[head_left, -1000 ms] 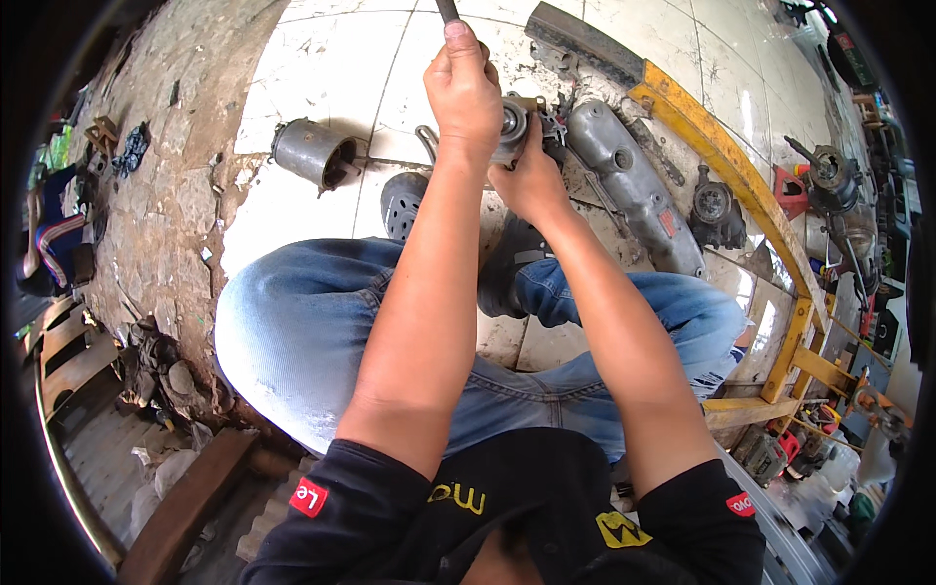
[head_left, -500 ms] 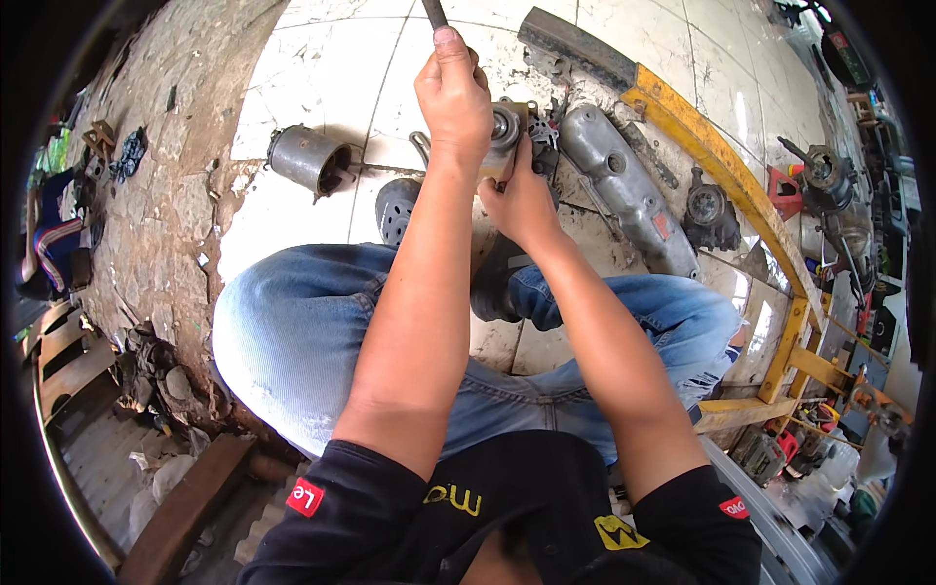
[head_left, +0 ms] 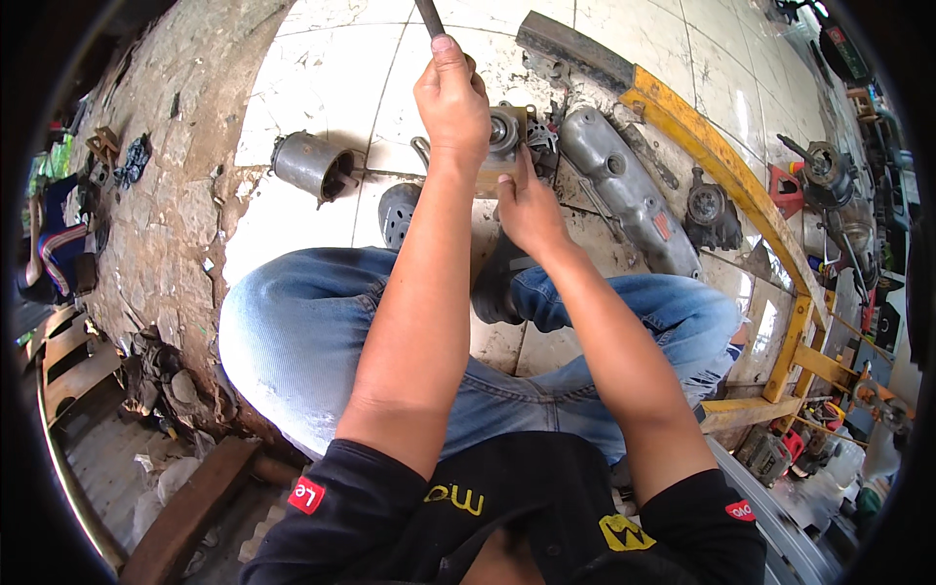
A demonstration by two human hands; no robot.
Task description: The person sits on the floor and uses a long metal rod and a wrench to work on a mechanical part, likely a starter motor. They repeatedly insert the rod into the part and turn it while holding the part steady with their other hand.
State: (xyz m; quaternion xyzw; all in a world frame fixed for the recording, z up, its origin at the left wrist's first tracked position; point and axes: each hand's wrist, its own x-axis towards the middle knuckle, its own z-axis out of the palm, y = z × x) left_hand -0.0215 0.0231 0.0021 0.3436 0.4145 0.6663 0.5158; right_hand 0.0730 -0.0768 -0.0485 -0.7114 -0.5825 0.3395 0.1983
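My left hand (head_left: 452, 102) is closed round a dark rod (head_left: 427, 16), its far end cut off by the top of the view. Just right of that wrist lies a metal housing with a round hub (head_left: 501, 130), resting on a wooden block (head_left: 495, 181); my left forearm hides part of both. Thumb and forefinger of my right hand (head_left: 532, 216) grip the near right side of the housing and block, with the other fingers hidden underneath. Beside the housing sits a dark finned metal part (head_left: 542, 138).
A metal cylinder (head_left: 312, 166) lies on the tiles at left. On the right are a long grey engine cover (head_left: 624, 185), a yellow bent frame (head_left: 717, 136) and a dark round-faced part (head_left: 708, 205). My dark shoes (head_left: 399, 213) are close to the block.
My right thumb has moved up and right, closer to the forefinger, showing more of the block. My left hand keeps the rod with barely any shift.
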